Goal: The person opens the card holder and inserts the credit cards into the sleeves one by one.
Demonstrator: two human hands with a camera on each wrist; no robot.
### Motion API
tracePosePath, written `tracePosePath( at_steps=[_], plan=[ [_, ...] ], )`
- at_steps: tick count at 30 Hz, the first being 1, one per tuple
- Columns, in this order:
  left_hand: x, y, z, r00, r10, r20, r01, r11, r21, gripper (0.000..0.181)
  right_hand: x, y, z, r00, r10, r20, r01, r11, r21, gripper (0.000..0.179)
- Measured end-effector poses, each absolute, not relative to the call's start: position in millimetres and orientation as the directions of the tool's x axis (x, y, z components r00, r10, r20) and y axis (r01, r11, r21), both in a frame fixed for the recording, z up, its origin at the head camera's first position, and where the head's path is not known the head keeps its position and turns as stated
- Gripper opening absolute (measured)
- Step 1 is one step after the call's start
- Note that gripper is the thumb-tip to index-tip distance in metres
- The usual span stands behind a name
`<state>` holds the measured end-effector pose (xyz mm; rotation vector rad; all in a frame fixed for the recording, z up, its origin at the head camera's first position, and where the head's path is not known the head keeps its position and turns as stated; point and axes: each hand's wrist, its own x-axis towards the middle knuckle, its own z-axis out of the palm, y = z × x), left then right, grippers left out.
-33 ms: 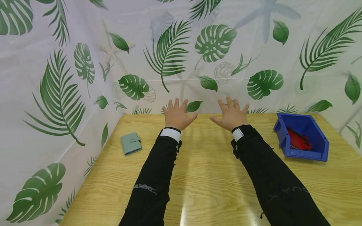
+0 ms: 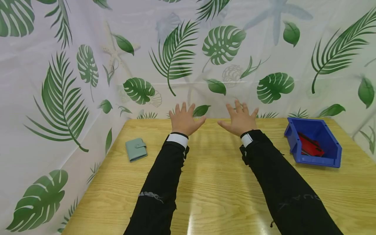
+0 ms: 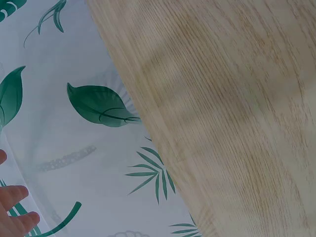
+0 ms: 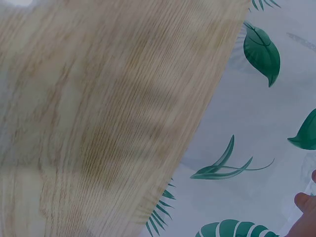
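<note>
Both hands reach out over the far part of the wooden table, fingers spread and straight. Nothing is held in the left hand (image 2: 183, 120) or the right hand (image 2: 241, 120). To the left of the left forearm lies a small mint-green wallet (image 2: 136, 149) with a snap strap, closed and flat. On the far right, beyond the right hand, stands a blue plastic bin (image 2: 318, 162). Inside it is a red object with black parts (image 2: 311, 147), partly hidden by the bin's wall. Only some fingertips (image 3: 12, 197) enter the left wrist view, and a few fingers (image 4: 305, 202) the right one.
Behind the table (image 2: 217, 182) and along its left side hangs a white sheet (image 2: 114, 26) printed with green leaves, starfish and shells. It meets the table's back edge just past the hands. Black sleeves with white wrist straps cover both arms.
</note>
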<state>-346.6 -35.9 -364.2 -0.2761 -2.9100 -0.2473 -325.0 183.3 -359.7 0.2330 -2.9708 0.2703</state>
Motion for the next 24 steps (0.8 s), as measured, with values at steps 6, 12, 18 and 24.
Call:
tracePosePath(
  at_steps=[6,12,18,24],
  plan=[
    [-348.4,-35.2,-367.3,-0.96,0.169,0.224,0.204,0.968,0.144,0.074,-322.8,178.6,-355.9,-0.978,-0.147,0.149,-0.172,0.97,-0.17,0.083],
    [-346.8,-35.1,-369.2,-0.961,0.171,0.218,0.206,0.967,0.149,0.075,-321.1,175.5,-357.2,-0.977,-0.158,0.144,-0.181,0.969,-0.167,0.082],
    [-346.9,-34.8,-371.9,-0.969,0.167,0.185,0.197,0.968,0.157,0.074,-321.3,173.0,-362.2,-0.974,-0.172,0.146,-0.197,0.963,-0.185,0.081],
    [-351.5,-32.4,-372.7,-0.967,0.176,0.185,0.208,0.964,0.168,0.074,-326.1,169.0,-369.5,-0.971,-0.197,0.132,-0.223,0.95,-0.217,0.083]
  ],
)
